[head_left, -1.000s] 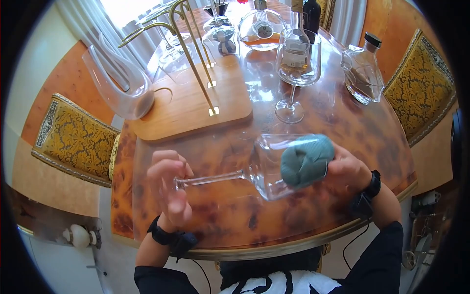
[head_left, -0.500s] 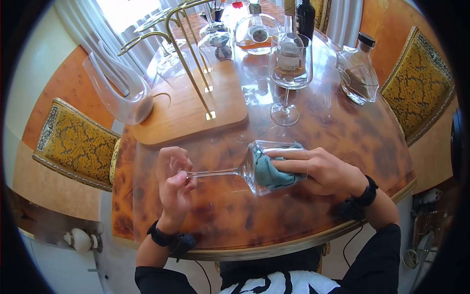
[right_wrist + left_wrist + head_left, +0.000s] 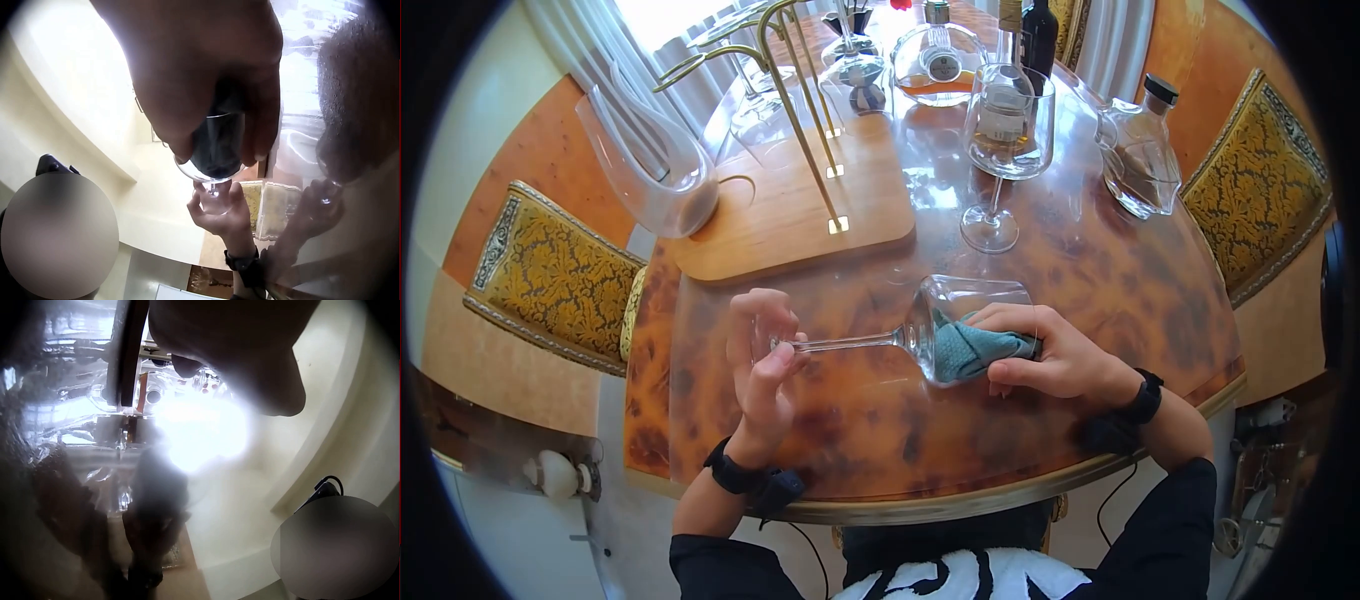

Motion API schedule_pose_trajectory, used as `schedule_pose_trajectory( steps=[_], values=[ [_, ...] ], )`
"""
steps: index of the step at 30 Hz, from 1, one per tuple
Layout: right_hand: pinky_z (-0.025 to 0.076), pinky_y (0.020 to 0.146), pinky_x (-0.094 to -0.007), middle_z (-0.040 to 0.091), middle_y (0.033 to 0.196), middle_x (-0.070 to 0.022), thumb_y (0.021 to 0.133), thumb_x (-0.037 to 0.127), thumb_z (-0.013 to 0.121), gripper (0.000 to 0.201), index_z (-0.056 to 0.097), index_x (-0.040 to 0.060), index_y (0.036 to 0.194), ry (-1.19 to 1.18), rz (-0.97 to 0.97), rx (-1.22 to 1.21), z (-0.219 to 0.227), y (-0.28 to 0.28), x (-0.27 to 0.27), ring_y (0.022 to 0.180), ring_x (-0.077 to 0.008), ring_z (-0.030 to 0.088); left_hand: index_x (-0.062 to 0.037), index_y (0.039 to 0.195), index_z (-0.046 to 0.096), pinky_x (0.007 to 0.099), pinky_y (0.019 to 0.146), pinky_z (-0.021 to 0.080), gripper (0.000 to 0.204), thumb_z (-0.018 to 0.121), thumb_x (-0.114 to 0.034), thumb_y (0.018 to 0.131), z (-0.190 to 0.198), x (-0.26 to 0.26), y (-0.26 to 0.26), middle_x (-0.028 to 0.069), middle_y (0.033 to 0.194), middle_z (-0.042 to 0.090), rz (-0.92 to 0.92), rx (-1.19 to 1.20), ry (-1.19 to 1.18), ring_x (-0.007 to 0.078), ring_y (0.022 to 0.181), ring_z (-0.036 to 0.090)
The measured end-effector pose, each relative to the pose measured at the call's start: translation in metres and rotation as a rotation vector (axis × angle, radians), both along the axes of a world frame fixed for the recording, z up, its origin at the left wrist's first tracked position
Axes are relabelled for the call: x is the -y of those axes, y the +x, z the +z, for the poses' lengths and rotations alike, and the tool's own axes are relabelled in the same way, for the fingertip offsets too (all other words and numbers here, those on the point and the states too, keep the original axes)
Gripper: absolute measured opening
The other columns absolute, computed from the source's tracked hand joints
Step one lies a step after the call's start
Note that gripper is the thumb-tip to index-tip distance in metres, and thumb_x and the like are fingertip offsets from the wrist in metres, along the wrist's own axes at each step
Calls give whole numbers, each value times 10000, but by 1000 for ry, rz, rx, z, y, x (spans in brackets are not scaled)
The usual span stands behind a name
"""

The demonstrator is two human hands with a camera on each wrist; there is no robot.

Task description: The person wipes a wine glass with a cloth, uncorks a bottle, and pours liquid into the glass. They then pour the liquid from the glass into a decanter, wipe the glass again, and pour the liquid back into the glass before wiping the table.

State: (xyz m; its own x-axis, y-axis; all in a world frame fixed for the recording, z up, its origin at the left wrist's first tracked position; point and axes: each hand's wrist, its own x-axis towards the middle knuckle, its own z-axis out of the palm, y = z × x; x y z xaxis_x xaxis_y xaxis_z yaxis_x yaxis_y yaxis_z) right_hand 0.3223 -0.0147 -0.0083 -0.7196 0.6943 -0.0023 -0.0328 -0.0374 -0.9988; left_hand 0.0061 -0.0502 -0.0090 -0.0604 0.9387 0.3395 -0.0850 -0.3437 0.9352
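A clear wine glass (image 3: 992, 289) lies sideways in the air above the table's near part, its bowl toward the right. At the foot end my left hand (image 3: 766, 362) holds the glass, thumb and fingertips at the base where the thin stem (image 3: 850, 343) begins. A teal cloth (image 3: 962, 354) is bunched inside the bowl. My right hand (image 3: 1055, 352) grips bowl and cloth together, fingers inside over the cloth and thumb along the outside. The right wrist view shows the dark-looking cloth (image 3: 215, 150) between the fingers, with the left hand (image 3: 225, 219) beyond.
A wooden board (image 3: 730, 245) with brass glass hangers (image 3: 805, 140) stands at the back left, beside a curved glass decanter (image 3: 650, 185). Another wine glass (image 3: 998, 215) stands upright behind the held one. Bottles, including a black-capped one (image 3: 1142, 160), stand farther back.
The right hand has moved left, taking the cloth from around the bowl's mouth to deep inside it. Its thumb now lies outside the bowl. The left hand stays at the glass's base.
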Motion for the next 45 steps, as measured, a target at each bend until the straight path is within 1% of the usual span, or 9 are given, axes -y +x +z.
schedule_pose_trajectory(
  steps=[12,17,22,26,32,35,37,41,45],
  values=[
    [517,854,-355,674,1168,-138,824,28,777,297,721,0,1114,712,-244,39,4,10,-10,1008,-268,663,-63,1449,367,412,872,593,540,558,-322,1015,3,-8,10,150,1367,437,-125,-37,90,225,1176,505],
    [529,907,-414,681,1213,-106,697,91,841,346,783,71,1037,1197,-253,188,11,9,-1,1040,-309,669,-84,1506,292,450,737,654,821,419,-696,975,7,-13,-3,200,1389,472,-433,242,-276,299,1147,603],
    [505,964,-459,676,1269,-62,616,136,841,369,801,130,983,1388,-152,345,14,7,0,1075,-368,634,-67,1247,462,286,530,529,519,468,-519,993,1,-17,-17,100,1089,528,-369,336,-447,166,898,572],
    [503,975,-429,661,1307,-73,664,137,824,406,781,154,1068,1195,-173,424,11,1,-3,1141,-319,642,-96,975,430,187,502,297,268,560,-294,851,7,-14,-3,8,895,376,-168,228,-353,84,760,382],
    [497,1001,-449,615,1340,-166,802,136,831,467,679,60,1237,673,-3,353,11,-3,-3,1208,-409,603,-100,947,394,214,601,330,342,600,-277,740,9,-9,-7,23,936,338,-56,-49,-11,97,789,342],
    [597,742,-298,643,1266,-139,881,124,771,449,644,73,1309,688,-32,249,14,-1,-4,1014,-245,697,-103,936,390,249,621,347,347,618,-285,749,7,-6,-7,37,940,334,-7,-97,127,120,790,349],
    [576,645,-257,637,1236,-114,903,106,753,487,595,53,1361,-97,-21,163,29,1,3,831,-150,700,-103,939,394,259,628,352,348,621,-300,764,2,-4,-8,42,942,338,-6,-136,219,132,796,351],
    [548,589,-215,637,1183,-95,912,78,741,418,633,46,1314,-109,38,191,33,11,-3,670,-98,666,-40,985,458,276,653,357,346,577,-310,804,-10,-8,-11,113,965,439,-44,-388,573,147,763,400],
    [554,693,-299,628,1142,-86,853,48,775,398,698,62,1243,313,44,122,11,11,-10,842,-150,675,-21,1178,478,341,713,441,500,575,-411,880,-11,-3,-7,141,1068,474,-35,-376,465,187,830,472]
  ],
)
